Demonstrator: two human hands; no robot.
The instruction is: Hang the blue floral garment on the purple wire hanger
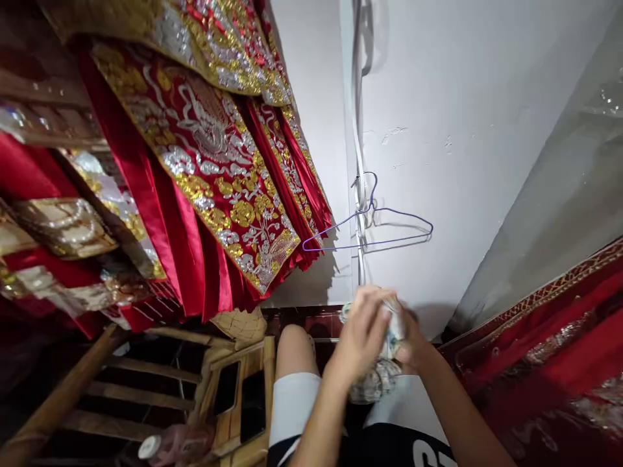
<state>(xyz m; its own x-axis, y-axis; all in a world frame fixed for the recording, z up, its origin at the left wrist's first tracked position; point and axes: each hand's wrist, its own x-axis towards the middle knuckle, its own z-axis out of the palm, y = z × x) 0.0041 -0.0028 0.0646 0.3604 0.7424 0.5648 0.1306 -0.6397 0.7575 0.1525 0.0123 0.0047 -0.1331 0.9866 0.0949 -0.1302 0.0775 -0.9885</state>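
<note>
In front of my lap my two hands are close together, slightly blurred. My left hand (363, 331) is closed, its fingers bent over the near side of a crumpled white cloth-like bundle with green marks (393, 324). My right hand (413, 340) wraps the same bundle from the right, most of its fingers hidden behind it. Below the hands, between my thighs, lies a bunched grey-and-white patterned part (374, 384). Whether it belongs to the held bundle I cannot tell.
A purple wire hanger (367, 245) hangs against the white wall (428, 143). Red embroidered garments (228, 175) hang at left. Two dark phones (253, 405) lie on a bamboo seat (268, 363) beside a pink bottle (180, 444). More red fabric (574, 363) stands at right.
</note>
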